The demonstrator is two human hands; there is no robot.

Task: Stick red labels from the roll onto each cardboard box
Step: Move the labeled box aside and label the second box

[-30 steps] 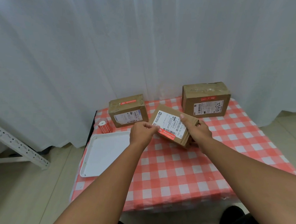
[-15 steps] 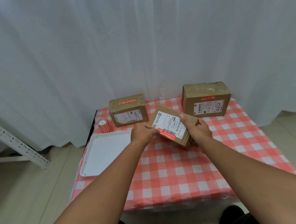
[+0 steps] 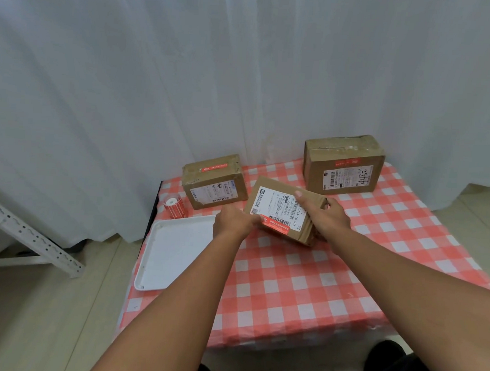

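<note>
A flat middle cardboard box [image 3: 274, 197] with a white shipping label is tilted up off the checked table. My right hand [image 3: 326, 216] grips its right end, thumb on top. A red label [image 3: 275, 225] lies along the box's lower front edge, and the fingertips of my left hand [image 3: 234, 222] press its left end. The left box [image 3: 214, 180] carries a red label on its top. A larger right box [image 3: 343, 164] has a small red label on its front. The red label roll [image 3: 173, 206] stands at the table's back left corner.
A white tray [image 3: 174, 249] lies on the left part of the table with the red-and-white checked cloth [image 3: 303, 289]. White curtains [image 3: 245, 70] hang close behind. A white metal frame [image 3: 28, 235] stands on the floor to the left.
My left hand has dropped from the box's upper left to the left end of the red label. The box and my right hand have barely moved.
</note>
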